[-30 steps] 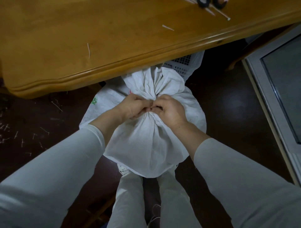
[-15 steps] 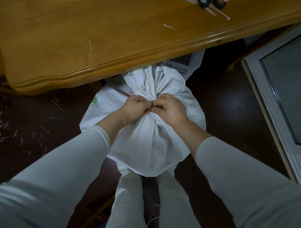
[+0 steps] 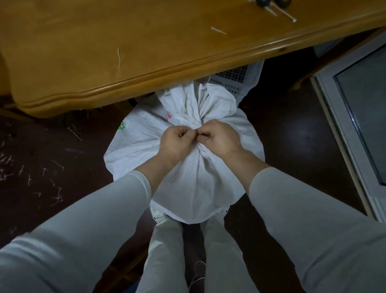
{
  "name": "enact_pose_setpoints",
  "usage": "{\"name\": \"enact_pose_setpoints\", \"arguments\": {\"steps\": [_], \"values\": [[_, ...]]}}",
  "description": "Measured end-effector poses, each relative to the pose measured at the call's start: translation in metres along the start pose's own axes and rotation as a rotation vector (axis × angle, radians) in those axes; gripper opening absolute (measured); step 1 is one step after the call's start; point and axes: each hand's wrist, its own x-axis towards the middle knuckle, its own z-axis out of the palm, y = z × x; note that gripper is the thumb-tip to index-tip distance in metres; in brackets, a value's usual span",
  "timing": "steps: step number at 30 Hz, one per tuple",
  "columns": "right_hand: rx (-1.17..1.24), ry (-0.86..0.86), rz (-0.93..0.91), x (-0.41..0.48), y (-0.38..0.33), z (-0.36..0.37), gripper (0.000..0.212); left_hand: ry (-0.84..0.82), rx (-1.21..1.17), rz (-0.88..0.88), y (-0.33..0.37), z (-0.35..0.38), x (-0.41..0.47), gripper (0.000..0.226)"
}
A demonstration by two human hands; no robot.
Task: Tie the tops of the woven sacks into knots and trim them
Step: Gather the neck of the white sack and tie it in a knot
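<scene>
The woven sack (image 3: 194, 177) stands on the dark floor just below the near edge of the tabletop (image 3: 146, 52), in front of the person's legs. Its top is gathered into a tight neck, and the loose fabric fans out beyond it toward the table. The left hand (image 3: 177, 142) and the right hand (image 3: 221, 139) meet knuckle to knuckle at that neck, each with fingers curled tight and pinching the bunched cloth. Whether a cord or strand also lies between the fingertips I cannot tell, as the thumbs cover the spot. The step in hand looks like cinching the knot, with trimming not yet begun. Next the hands would need to pull firmly in opposite directions to seat the knot without letting the gather slip. One hand would then reach for the black handles (image 3: 262, 2) at the tabletop's far right edge.
</scene>
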Motion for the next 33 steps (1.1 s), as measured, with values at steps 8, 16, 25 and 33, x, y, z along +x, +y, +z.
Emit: {"name": "enact_pose_setpoints", "arguments": {"steps": [8, 16, 25, 33], "values": [[-0.207, 0.006, -0.069, -0.005, -0.014, 0.002, 0.023, 0.009, -0.002, 0.007, 0.004, -0.003, -0.005, 0.047], [0.029, 0.074, 0.041, -0.001, -0.015, 0.001, 0.017, 0.034, -0.073, -0.066, 0.011, -0.005, 0.002, 0.042], [0.675, 0.254, 0.166, 0.003, -0.017, 0.006, 0.021, 0.007, 0.135, 0.115, 0.037, -0.018, 0.008, 0.029], [1.039, 0.151, 0.415, 0.013, -0.022, -0.012, 0.009, 0.162, 0.007, -0.036, 0.026, -0.011, 0.005, 0.042]]}}
